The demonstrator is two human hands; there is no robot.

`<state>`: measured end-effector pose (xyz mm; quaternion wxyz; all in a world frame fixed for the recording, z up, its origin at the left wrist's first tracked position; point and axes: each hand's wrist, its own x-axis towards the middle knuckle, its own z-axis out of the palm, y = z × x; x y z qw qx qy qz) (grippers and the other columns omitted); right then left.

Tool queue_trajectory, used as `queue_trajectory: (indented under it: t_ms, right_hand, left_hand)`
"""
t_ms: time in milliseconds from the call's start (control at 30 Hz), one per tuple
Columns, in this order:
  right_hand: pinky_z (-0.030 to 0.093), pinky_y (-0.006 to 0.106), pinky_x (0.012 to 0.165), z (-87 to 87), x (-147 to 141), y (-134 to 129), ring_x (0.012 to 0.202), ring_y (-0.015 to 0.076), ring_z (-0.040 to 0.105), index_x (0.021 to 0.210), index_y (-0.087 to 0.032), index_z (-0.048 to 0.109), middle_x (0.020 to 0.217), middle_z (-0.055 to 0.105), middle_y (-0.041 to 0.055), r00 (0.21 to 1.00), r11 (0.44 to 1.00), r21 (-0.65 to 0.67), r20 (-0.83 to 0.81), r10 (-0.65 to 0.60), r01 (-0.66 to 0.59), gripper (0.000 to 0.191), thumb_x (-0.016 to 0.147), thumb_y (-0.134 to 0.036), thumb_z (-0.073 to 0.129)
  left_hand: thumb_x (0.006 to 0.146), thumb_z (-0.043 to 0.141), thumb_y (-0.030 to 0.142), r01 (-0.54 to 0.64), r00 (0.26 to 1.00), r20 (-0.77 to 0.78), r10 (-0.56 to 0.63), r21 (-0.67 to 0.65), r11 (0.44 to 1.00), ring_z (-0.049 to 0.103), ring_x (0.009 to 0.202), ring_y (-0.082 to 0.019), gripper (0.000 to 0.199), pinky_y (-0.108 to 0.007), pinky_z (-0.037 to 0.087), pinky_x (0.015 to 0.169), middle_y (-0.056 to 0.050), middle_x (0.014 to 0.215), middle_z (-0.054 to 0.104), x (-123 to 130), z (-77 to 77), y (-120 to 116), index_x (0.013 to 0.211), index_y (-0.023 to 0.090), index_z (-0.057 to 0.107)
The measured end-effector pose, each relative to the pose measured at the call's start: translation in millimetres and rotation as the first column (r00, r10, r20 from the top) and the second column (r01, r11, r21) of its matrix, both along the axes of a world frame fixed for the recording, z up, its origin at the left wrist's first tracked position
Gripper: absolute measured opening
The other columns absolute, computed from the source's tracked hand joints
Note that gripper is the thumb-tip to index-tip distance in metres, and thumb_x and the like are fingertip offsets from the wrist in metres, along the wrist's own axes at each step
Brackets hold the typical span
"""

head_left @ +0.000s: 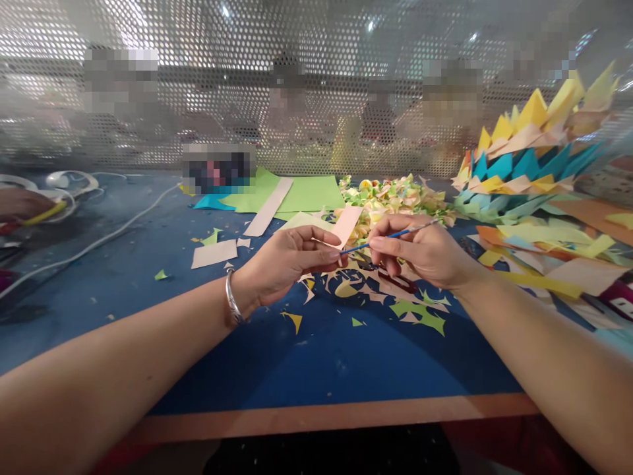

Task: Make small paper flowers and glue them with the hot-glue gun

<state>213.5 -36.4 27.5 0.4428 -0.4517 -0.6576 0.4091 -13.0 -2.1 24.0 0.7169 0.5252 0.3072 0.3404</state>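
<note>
One blue stick [398, 234] in right grip [420, 254]

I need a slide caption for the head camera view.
Right hand holds a thin blue stick, its end at the left hand, above a blue table with paper scraps.

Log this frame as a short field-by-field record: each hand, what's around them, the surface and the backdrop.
left hand: pinching one end of a thin blue stick, pink paper strip at the fingers
right hand: gripping the stick farther along
beyond hands: heap of small paper pieces, green sheet
far right: tiered folded-paper piece
surface: blue tabletop
backdrop: perforated screen
</note>
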Motion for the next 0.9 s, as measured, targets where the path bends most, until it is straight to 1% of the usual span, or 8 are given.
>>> queue_trajectory:
  t_ms: [133, 333, 433, 600, 767, 900]
  right_hand:
    - [0.034, 0.014, 0.031, -0.4, 0.8, -0.4, 0.042, 0.0068, 0.058, 0.078, -0.017, 0.067, 0.068, 0.07, 0.0017, 1.0, 1.0, -0.02, -0.014, 0.02, -0.02, 0.019, 0.083, -0.034, 0.075]
    - [0.035, 0.016, 0.031, -1.7, 1.7, -1.2, 0.043, 0.0078, 0.059, 0.081, -0.018, 0.067, 0.068, 0.07, 0.0013, 0.999, 0.999, -0.025, -0.028, 0.042, -0.043, 0.018, 0.083, -0.034, 0.076]
    - [0.034, 0.016, 0.029, -2.6, 1.7, -2.1, 0.042, 0.0076, 0.057, 0.083, -0.018, 0.067, 0.068, 0.07, 0.0016, 0.999, 0.999, -0.028, -0.023, 0.032, -0.032, 0.02, 0.083, -0.037, 0.076]
    - [0.032, 0.016, 0.027, -3.2, 1.5, -2.9, 0.042, 0.0071, 0.055, 0.081, -0.019, 0.067, 0.07, 0.07, 0.0023, 1.0, 1.0, -0.023, 0.023, 0.013, -0.012, 0.022, 0.084, -0.04, 0.075]
    - [0.034, 0.016, 0.029, -3.3, 1.3, -2.2, 0.041, 0.0068, 0.055, 0.081, -0.019, 0.068, 0.069, 0.07, 0.0016, 1.0, 1.0, -0.01, 0.021, 0.019, -0.019, 0.02, 0.084, -0.037, 0.075]
    - [0.034, 0.015, 0.029, -2.4, -0.2, -2.7, 0.04, 0.0062, 0.055, 0.081, -0.019, 0.068, 0.069, 0.07, 0.0015, 1.0, 1.0, -0.006, 0.015, 0.02, -0.02, 0.016, 0.083, -0.033, 0.075]
  left_hand:
    - [0.079, 0.07, 0.002, -0.004, 1.0, -0.007, 0.004, -0.007, 1.0, 0.071, 0.071, -0.011, 0.014, -0.023, 0.054, 0.075, -0.001, 0.073, 0.073, 0.4, -0.5, -0.2, 0.085, 0.013, 0.065]
    - [0.076, 0.073, 0.001, 0.006, 1.0, -0.004, -0.006, 0.006, 1.0, 0.072, 0.074, -0.012, 0.017, -0.022, 0.052, 0.074, 0.0, 0.072, 0.072, 0.5, -2.7, 0.2, 0.084, 0.013, 0.064]
    - [0.076, 0.072, 0.0, 0.008, 1.0, -0.013, -0.008, 0.0, 1.0, 0.072, 0.073, -0.011, 0.018, -0.022, 0.052, 0.074, 0.0, 0.071, 0.071, 0.9, -2.0, -0.1, 0.084, 0.013, 0.063]
    - [0.077, 0.07, -0.002, -0.005, 1.0, -0.023, 0.005, -0.007, 1.0, 0.071, 0.07, -0.011, 0.018, -0.02, 0.05, 0.069, 0.0, 0.069, 0.071, 2.0, 0.0, -1.3, 0.085, 0.012, 0.062]
    - [0.075, 0.071, -0.001, -0.015, 1.0, -0.027, 0.015, 0.008, 1.0, 0.069, 0.066, -0.009, 0.019, -0.02, 0.05, 0.065, 0.001, 0.068, 0.07, 1.7, 0.2, -0.7, 0.084, 0.013, 0.062]
    - [0.073, 0.074, 0.0, -0.017, 1.0, -0.016, 0.017, 0.033, 0.999, 0.067, 0.066, -0.009, 0.021, -0.021, 0.05, 0.067, 0.002, 0.067, 0.069, 1.4, -1.7, 0.7, 0.083, 0.014, 0.062]
